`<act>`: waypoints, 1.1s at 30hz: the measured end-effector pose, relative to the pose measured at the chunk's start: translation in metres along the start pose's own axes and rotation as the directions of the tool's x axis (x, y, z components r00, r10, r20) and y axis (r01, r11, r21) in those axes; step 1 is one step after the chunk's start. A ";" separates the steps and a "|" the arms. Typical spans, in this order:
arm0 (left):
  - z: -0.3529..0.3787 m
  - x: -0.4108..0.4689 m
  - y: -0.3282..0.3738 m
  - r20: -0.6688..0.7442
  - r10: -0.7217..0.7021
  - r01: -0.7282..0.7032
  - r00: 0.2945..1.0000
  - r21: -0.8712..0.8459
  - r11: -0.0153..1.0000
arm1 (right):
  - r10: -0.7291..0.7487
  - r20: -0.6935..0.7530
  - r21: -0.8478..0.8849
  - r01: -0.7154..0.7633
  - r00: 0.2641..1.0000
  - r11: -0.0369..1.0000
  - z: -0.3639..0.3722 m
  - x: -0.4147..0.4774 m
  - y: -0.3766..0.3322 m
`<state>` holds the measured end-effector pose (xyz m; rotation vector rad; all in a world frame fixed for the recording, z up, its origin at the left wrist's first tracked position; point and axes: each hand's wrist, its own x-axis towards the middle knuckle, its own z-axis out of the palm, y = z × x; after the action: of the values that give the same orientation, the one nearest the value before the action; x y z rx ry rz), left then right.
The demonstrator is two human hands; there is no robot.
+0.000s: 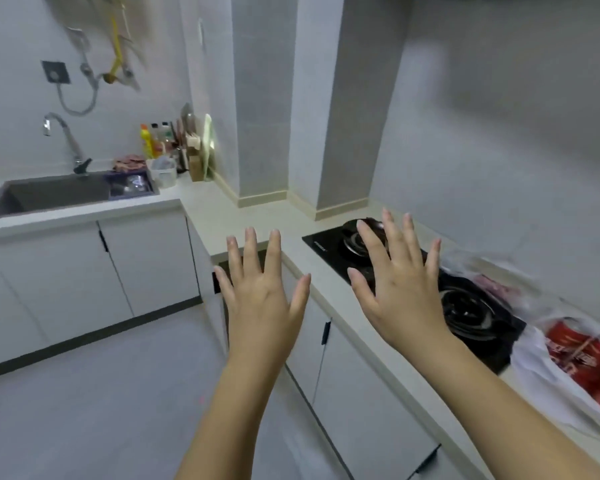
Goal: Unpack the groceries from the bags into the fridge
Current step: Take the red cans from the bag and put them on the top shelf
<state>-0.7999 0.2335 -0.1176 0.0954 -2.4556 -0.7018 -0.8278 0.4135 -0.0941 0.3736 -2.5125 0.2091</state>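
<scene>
My left hand (262,289) and my right hand (400,282) are both raised in front of me, palms away, fingers spread, holding nothing. At the right edge a clear plastic bag (534,368) lies on the counter with red cans (589,358) inside. A second thin bag (492,282) with pinkish contents lies behind it, beside the stove. My right hand hovers over the stove, left of both bags. No fridge is in view.
A black two-burner gas stove (465,306) is set into the white counter (257,216). A dark sink (52,195) with a tap (66,140) sits at the left, with bottles and utensils (167,143) in the corner. White cabinets stand below; grey floor (84,410).
</scene>
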 end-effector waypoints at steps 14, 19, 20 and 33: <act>0.154 0.071 0.065 0.304 0.280 -0.184 0.911 -0.308 0.933 | 0.424 0.054 -0.117 -0.416 0.904 0.902 0.046 -0.010 0.121; 0.202 0.058 0.100 0.317 0.486 -0.320 0.814 -0.453 0.832 | 0.537 0.088 -0.170 -0.518 0.839 0.838 0.045 -0.049 0.170; 0.211 0.054 0.107 0.334 0.522 -0.342 0.785 -0.469 0.814 | 0.568 0.106 -0.190 -0.544 0.816 0.817 0.045 -0.059 0.181; 0.320 -0.004 0.226 0.469 0.620 -0.371 0.629 -0.520 0.769 | 0.746 0.084 -0.267 -0.706 0.661 0.656 0.037 -0.139 0.351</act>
<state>-0.9527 0.5768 -0.2277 -1.1302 -2.6605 -1.0379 -0.8462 0.7686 -0.2273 -0.7856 -2.7009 0.2143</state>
